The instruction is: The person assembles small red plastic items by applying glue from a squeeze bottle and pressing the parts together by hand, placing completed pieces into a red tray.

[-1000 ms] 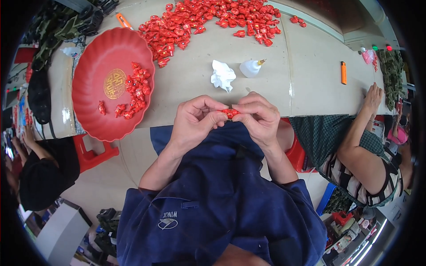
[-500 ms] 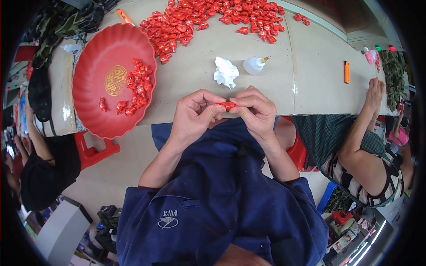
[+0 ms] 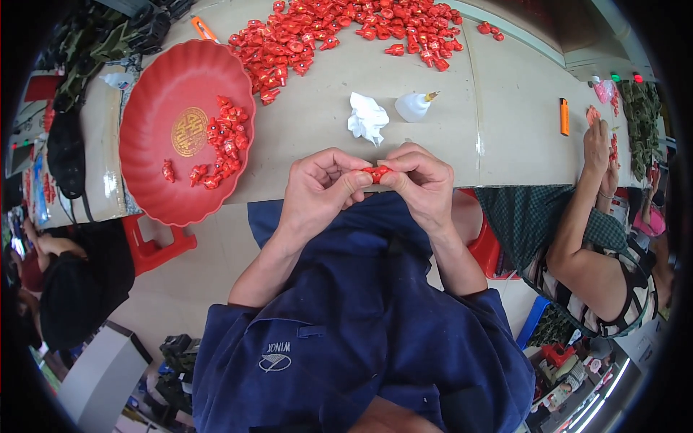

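Centre frame: pinches red figurine piece (image 3: 376, 174) at opposite ends with left hand (image 3: 322, 189) and right hand (image 3: 423, 185), presumably to steady it.

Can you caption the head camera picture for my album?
Left hand and right hand pinch a red piece, with a bottle, tissue and tray nearby.

One held red piece (image 3: 376, 173), one tray (image 3: 155, 94), one amber-tipped bottle (image 3: 412, 107), one tissue (image 3: 367, 117), two orange tools (image 3: 564, 117)
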{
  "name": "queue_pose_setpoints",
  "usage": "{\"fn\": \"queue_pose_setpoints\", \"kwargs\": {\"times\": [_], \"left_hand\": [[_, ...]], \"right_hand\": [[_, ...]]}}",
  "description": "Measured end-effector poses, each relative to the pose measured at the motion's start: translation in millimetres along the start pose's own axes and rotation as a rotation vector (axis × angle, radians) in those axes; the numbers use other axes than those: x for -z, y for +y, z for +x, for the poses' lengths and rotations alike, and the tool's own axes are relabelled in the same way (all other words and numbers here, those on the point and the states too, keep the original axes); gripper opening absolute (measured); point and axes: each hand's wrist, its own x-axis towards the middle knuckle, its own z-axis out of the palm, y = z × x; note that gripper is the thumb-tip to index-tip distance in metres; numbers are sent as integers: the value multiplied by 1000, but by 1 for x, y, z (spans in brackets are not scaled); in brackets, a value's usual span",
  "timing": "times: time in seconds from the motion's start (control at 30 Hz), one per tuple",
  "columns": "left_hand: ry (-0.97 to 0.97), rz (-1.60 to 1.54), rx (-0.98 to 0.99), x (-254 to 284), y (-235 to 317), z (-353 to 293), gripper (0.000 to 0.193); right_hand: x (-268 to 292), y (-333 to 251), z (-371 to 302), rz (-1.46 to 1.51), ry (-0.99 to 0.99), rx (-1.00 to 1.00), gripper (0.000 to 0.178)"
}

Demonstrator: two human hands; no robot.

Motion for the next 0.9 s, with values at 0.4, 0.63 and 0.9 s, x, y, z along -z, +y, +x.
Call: {"fn": "queue_pose_setpoints", "kwargs": {"times": [0.4,0.63,0.9], "left_hand": [[-35,58,-126,1,6,-12,8],[-30,89,-123,-1,8,-13,8],[-24,45,-76,-2,8,-12,8]], "right_hand": [[-1,-6,-4,-301,-20,296,17],[-1,-4,-6,-308,-8,336,18],[-4,-9,-10,-201,17,147,15]]}}
